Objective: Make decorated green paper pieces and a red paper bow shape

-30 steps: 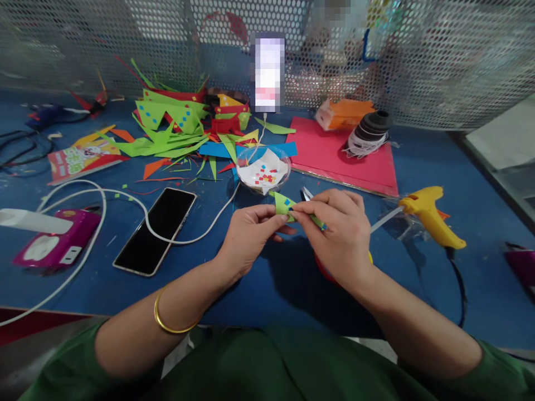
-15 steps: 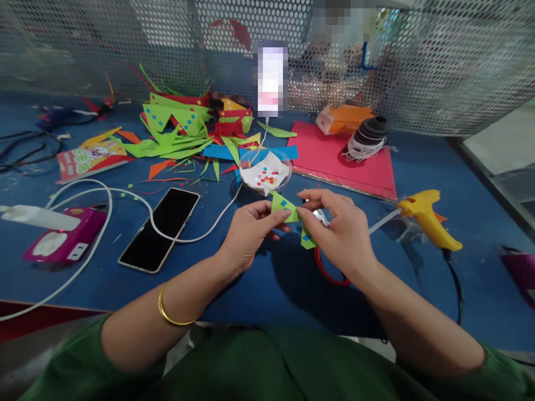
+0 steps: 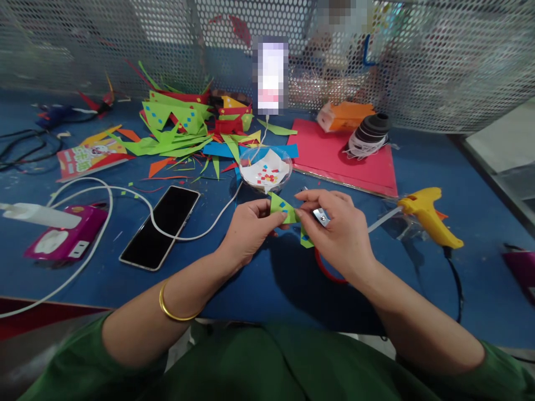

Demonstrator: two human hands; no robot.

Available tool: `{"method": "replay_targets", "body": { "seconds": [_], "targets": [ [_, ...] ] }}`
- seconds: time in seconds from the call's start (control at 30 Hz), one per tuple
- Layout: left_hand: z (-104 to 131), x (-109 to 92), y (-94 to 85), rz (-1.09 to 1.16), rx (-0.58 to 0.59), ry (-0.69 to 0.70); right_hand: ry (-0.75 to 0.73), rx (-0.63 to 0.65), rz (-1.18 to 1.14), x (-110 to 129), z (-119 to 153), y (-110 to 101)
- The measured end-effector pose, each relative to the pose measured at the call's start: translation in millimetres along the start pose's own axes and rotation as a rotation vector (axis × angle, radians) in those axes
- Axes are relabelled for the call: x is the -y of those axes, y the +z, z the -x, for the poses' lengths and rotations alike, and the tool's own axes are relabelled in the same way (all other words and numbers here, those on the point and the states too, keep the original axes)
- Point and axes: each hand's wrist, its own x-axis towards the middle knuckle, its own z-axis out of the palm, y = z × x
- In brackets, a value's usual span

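Observation:
A folded green paper piece [image 3: 277, 205] with blue squares stuck on it is held up over the table. My left hand [image 3: 249, 231] pinches its left part between thumb and fingers. At its middle, the closed thumb and fingertips of my right hand [image 3: 340, 231] meet the paper; whether they also hold a tiny square is too small to tell. The lower right part of the paper is partly covered by my right thumb. Under my right hand lie scissors [image 3: 321, 216] with red handles. Just beyond the paper stands a clear bowl [image 3: 243, 177] holding white paper and small coloured squares.
Green and red paper cutouts [image 3: 175, 117] and scraps lie at the back left. A phone [image 3: 161, 228] and white cable [image 3: 215, 225] are at left, beside a purple power strip [image 3: 90, 228]. A yellow glue gun [image 3: 426, 214] lies right; red sheets [image 3: 317, 150] lie behind.
My right hand's fingertips have shifted slightly left along the paper, and the lower right part of it shows less. More of the scissors' metal shows. My left hand stays nearly still.

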Motion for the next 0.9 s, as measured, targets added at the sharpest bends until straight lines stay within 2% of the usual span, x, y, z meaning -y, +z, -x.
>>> {"method": "replay_targets", "body": {
  "seconds": [0.27,0.4,0.67,0.77,0.9],
  "targets": [
    [0,-1,0.8,-0.015,-0.01,-0.008,0.011,-0.003,-0.007,1,0,-1],
    [0,-2,-1.6,0.009,0.023,-0.013,-0.015,-0.021,0.018,-3,-1,-2],
    [-2,0,-5.6,0.083,0.092,-0.086,-0.376,0.001,0.247,-13,-12,-9],
    [-3,2,-4.5,0.145,0.094,-0.117,-0.367,-0.093,0.285,-10,-11,-7],
    [-3,2,-3.5,0.237,0.067,-0.089,-0.311,-0.252,0.272,-5,-6,-3]
  ]
}}
